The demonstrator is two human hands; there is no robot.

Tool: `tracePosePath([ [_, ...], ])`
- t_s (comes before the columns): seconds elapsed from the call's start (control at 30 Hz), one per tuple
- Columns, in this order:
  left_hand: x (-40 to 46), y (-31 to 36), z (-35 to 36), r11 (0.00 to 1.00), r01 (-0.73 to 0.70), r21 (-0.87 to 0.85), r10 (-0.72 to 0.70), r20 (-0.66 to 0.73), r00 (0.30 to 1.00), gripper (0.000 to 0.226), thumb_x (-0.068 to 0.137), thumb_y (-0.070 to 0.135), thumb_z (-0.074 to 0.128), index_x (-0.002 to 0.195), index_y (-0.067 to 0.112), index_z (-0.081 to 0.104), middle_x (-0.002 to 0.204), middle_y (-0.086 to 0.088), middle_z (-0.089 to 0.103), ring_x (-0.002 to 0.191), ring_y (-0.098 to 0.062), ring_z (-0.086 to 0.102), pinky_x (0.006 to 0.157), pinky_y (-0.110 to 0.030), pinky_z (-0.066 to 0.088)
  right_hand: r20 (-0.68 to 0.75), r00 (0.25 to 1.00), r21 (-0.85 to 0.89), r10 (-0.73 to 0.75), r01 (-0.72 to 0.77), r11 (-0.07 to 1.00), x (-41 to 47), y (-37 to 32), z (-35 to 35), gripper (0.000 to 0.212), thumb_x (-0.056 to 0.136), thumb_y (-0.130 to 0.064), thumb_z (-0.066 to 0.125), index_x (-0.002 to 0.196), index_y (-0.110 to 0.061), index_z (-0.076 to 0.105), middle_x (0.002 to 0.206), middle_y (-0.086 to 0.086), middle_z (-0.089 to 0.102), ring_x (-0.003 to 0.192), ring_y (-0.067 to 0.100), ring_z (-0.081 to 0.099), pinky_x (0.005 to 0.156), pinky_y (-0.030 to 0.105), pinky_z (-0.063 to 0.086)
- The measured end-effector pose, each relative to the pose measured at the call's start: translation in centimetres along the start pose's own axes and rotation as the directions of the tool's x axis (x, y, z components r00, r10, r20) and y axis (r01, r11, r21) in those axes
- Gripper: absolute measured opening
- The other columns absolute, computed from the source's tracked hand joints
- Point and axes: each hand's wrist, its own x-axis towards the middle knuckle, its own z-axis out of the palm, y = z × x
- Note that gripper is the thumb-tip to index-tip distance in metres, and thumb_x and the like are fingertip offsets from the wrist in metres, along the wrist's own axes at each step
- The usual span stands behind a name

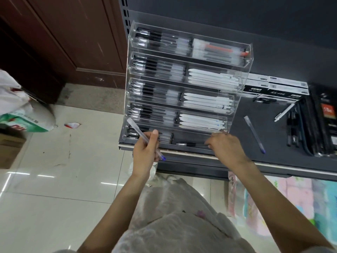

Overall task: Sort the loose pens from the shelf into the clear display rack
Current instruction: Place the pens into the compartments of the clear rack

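Note:
The clear display rack (249,57) stands on the dark shelf (273,141), its tiers holding black pens on the left and white pens on the right. My left hand (145,152) grips a clear pen with a blue tip (138,132) in front of the lowest tier's left end. My right hand (225,146) reaches into the lowest tier's right side, fingers curled at a black pen (189,143) lying there; the fingertips are hidden. Another clear blue-tipped pen (254,134) and a white pen (284,112) lie loose on the shelf to the right.
Black-and-white pen boxes (279,86) and black packaged items (321,121) fill the shelf's right side. A brown wooden door (63,42), bags (21,114) and a cardboard box (9,148) stand on the tiled floor to the left.

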Motion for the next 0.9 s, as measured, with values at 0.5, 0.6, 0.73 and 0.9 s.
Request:
tracePosePath([
  [0.5, 0.4, -0.3, 0.2, 0.998, 0.017, -0.064, -0.016, 0.02, 1.0, 0.023, 0.097, 0.022, 0.05, 0.084, 0.005, 0.059, 0.05, 0.006, 0.055, 0.048, -0.007, 0.053, 0.056, -0.019, 0.051, 0.225, 0.974, -0.059, -0.012, 0.026, 0.998, 0.1, -0.9, 0.2, 0.044, 0.078, 0.011, 0.052, 0.109, -0.016, 0.068, 0.098, 0.005, 0.066, 0.091, 0.024, 0.062, 0.068, 0.029, 0.049],
  [0.6, 0.4, 0.3, 1.0, 0.998, -0.003, -0.057, 0.008, 0.082, 0.997, 0.023, 0.096, 0.021, 0.052, 0.083, 0.004, 0.06, 0.054, 0.007, 0.057, 0.052, -0.008, 0.056, 0.059, -0.02, 0.053, 0.035, 0.999, 0.14, -0.027, 0.022, 0.99, -1.3, -1.4, -1.3, 0.037, 0.092, -0.004, 0.048, 0.123, -0.021, 0.059, 0.107, 0.001, 0.064, 0.096, 0.022, 0.062, 0.075, 0.032, 0.051],
  [0.73, 0.5, 2.6, 2.8, 0.998, -0.047, -0.04, 0.053, 0.173, 0.984, 0.024, 0.095, 0.021, 0.053, 0.083, 0.003, 0.063, 0.063, -0.001, 0.06, 0.06, -0.013, 0.061, 0.065, -0.025, 0.056, -0.232, 0.971, 0.744, 0.062, 0.136, 0.655, -2.9, -3.3, -4.8, 0.031, 0.09, -0.039, 0.058, 0.12, -0.031, 0.059, 0.107, -0.01, 0.067, 0.095, 0.006, 0.064, 0.083, 0.031, 0.052],
  [0.9, 0.7, 7.3, 6.2, 0.987, -0.144, -0.072, 0.16, 0.369, 0.915, 0.022, 0.095, 0.02, 0.051, 0.089, 0.002, 0.061, 0.07, -0.003, 0.065, 0.071, -0.014, 0.065, 0.067, -0.022, 0.054, -0.494, 0.844, 0.708, 0.208, 0.252, 0.659, -2.0, -2.6, -7.7, 0.011, 0.085, -0.021, 0.068, 0.096, -0.023, 0.068, 0.087, -0.014, 0.07, 0.073, 0.001, 0.062, 0.067, 0.026, 0.053],
])
